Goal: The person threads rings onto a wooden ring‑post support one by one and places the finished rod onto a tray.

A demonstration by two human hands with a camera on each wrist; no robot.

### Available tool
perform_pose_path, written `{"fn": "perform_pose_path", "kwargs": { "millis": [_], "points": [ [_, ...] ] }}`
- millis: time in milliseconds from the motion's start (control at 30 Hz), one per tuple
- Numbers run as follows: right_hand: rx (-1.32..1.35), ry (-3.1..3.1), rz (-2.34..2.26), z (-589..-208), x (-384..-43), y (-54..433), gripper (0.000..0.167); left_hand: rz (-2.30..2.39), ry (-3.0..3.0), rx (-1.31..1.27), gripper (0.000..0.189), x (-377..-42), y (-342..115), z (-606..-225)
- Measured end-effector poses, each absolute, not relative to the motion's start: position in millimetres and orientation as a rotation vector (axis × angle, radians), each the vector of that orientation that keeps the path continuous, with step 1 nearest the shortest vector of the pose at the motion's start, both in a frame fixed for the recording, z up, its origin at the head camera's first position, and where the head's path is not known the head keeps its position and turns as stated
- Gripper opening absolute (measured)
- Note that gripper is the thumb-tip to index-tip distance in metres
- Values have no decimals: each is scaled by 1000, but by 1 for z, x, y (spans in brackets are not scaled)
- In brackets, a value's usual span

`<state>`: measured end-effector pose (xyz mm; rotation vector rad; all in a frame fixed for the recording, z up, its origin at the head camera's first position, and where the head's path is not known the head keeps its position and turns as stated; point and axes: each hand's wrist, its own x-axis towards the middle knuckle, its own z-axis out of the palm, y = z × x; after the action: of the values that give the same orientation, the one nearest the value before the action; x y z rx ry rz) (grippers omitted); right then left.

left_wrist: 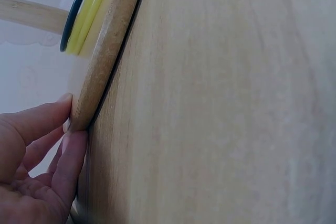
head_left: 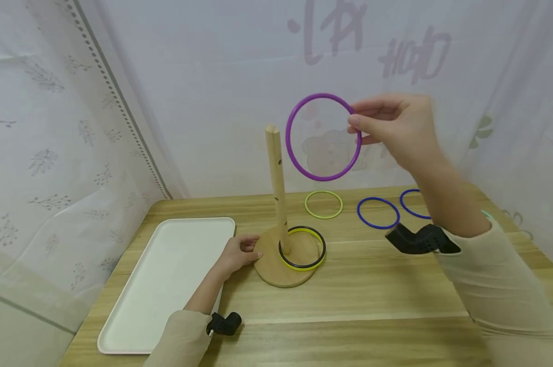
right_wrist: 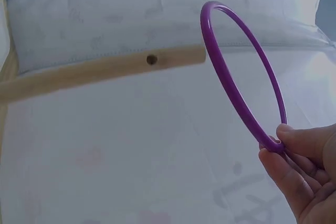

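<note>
Between thumb and fingers, my right hand (head_left: 398,125) pinches a purple ring (head_left: 323,180) by its right side, up in the air. In the right wrist view the ring (right_wrist: 231,90) is close to the top end of the wooden post (right_wrist: 105,74). This post (head_left: 276,178) rises from a round wooden base (head_left: 269,270). Around the post's foot lie a black ring (head_left: 299,268) and yellow rings (left_wrist: 89,17) stacked under it. My left hand (head_left: 240,253) grips the base's left rim, its thumb at the upper edge in the left wrist view.
A white tray (head_left: 166,275) lies on the table to the left of the base. Farther back are a yellow-green ring (head_left: 324,218), a blue ring (head_left: 378,227) and another blue ring (head_left: 409,209) partly behind my right arm. A light curtain hangs behind.
</note>
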<state>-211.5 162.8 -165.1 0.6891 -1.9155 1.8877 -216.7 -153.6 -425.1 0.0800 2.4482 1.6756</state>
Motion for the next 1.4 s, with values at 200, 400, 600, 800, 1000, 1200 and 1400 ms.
{"fn": "perform_pose_path", "kwargs": {
  "millis": [200, 400, 600, 800, 1000, 1200, 1400],
  "points": [
    [637, -1964, 1928, -163, -225, 135, 18, 1685, 2445, 86, 45, -217, -153, -426],
    [558, -2106, 1874, -182, -241, 124, 23, 1687, 2442, 95, 45, -217, -154, -427],
    [455, -2295, 1797, -220, -249, 128, 22, 1676, 2456, 100, 46, -217, -155, -427],
    [381, -2508, 1770, -264, -249, 130, 25, 1674, 2449, 108, 45, -213, -155, -422],
    [412, -2716, 1691, -304, -245, 128, 22, 1671, 2447, 104, 46, -212, -155, -422],
    [442, -2845, 1711, -335, -246, 129, 20, 1675, 2444, 91, 46, -214, -156, -426],
    [401, -2912, 1739, -362, -254, 130, 19, 1677, 2450, 107, 46, -214, -157, -428]
  ]
}}
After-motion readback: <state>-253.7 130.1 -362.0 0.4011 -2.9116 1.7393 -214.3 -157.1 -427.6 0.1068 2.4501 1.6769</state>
